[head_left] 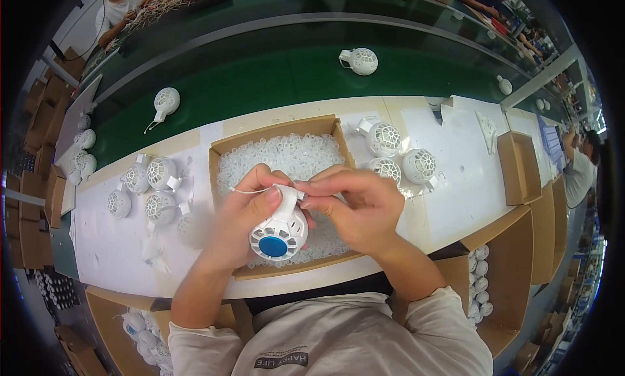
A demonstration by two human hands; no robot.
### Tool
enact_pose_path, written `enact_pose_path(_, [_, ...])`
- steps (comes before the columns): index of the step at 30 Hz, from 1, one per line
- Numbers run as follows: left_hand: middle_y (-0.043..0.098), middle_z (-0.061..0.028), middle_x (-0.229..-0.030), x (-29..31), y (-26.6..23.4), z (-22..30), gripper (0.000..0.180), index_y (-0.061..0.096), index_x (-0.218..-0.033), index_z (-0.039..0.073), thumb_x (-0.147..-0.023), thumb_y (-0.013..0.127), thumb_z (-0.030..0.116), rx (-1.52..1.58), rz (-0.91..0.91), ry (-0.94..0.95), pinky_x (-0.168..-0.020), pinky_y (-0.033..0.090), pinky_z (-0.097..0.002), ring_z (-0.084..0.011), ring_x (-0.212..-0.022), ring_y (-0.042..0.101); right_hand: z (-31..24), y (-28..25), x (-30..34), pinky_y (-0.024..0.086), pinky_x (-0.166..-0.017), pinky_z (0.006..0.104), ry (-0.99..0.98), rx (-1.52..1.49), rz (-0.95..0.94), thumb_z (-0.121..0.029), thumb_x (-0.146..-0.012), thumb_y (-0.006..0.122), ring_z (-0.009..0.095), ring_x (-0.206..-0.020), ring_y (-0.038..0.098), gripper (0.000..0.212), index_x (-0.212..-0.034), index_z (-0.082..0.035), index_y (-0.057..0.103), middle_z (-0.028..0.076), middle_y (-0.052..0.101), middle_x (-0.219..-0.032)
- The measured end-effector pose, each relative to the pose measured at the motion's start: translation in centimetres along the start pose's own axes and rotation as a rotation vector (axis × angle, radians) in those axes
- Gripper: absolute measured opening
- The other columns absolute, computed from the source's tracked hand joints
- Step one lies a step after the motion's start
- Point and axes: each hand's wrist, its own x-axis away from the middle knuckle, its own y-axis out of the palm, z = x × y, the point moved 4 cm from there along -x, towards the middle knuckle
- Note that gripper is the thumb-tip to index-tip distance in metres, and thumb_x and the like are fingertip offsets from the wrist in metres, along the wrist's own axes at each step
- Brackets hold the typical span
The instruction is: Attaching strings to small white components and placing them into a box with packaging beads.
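Note:
My left hand [244, 210] is closed around a white, round, fan-like device [287, 231] with slots around its rim and a blue disc in the middle. From its top rises a short white neck, held upward between my hands. A thin white cord [246, 192] sticks out to the left past my left thumb. My right hand [358, 203] pinches at the tip of the neck; what lies between its fingertips is too small to make out. Below both hands stands a shallow cardboard box [218, 174] filled with small clear plastic pieces [280, 153].
Similar white devices stand in groups left [159, 208] and right [418, 166] on the white table [117, 246]. More lie on the green conveyor belt [260, 76] beyond. Cardboard boxes of white devices flank me, one at right [508, 278]. Other people work farther off.

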Motion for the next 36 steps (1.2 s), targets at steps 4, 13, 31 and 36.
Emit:
enact_pose_path(4, [0.057, -0.0131, -0.098, -0.5, -0.1, -0.5, 0.024, 0.052, -0.098, 0.006, -0.096, 0.062, 0.028, 0.000, 0.056, -0.139, -0.056, 0.062, -0.0455, -0.0302, -0.085, 0.069, -1.7, -0.4, -0.5, 0.061, -0.070, 0.0311, -0.193, 0.282, -0.081, 0.018, -0.078, 0.065, 0.024, -0.081, 0.073, 0.037, -0.113, 0.007, 0.066, 0.019, 0.073, -0.090])
enact_pose_path(13, [0.065, -0.0067, -0.092, 0.2, -1.5, 1.0, 0.016, 0.054, -0.096, 0.007, -0.096, 0.066, 0.017, -0.415, 0.181, 0.018, -0.067, 0.050, -0.0242, -0.0142, -0.080, 0.064, -1.6, 1.3, -1.1, 0.060, -0.072, 0.0306, -0.030, 0.374, -0.129, 0.014, -0.077, 0.066, 0.025, -0.086, 0.074, 0.045, -0.121, 0.003, 0.066, 0.017, 0.074, -0.090])
enact_pose_path(31, [0.063, -0.0136, -0.122, 36.2, -11.6, 15.7, 0.058, 0.058, -0.121, 0.004, -0.067, 0.078, -0.001, -1.545, 1.169, -0.611, -0.095, 0.049, -0.0368, -0.0261, -0.111, 0.060, 0.7, 1.6, -0.3, 0.047, -0.071, 0.0379, 0.048, 0.850, -0.325, 0.001, -0.070, 0.077, 0.028, -0.079, 0.053, 0.017, -0.077, -0.006, 0.063, 0.006, 0.059, -0.079])
enact_pose_path(36, [0.060, -0.0161, -0.122, 20.2, -17.9, 20.9, 0.044, 0.056, -0.124, 0.003, -0.081, 0.068, -0.003, -2.150, 0.701, -0.055, -0.099, 0.045, -0.0383, -0.0347, -0.116, 0.057, 1.0, 1.3, -0.1, 0.049, -0.065, 0.0370, 0.049, 0.633, -0.231, 0.003, -0.074, 0.076, 0.028, -0.074, 0.058, 0.014, -0.081, -0.004, 0.066, 0.008, 0.064, -0.079])
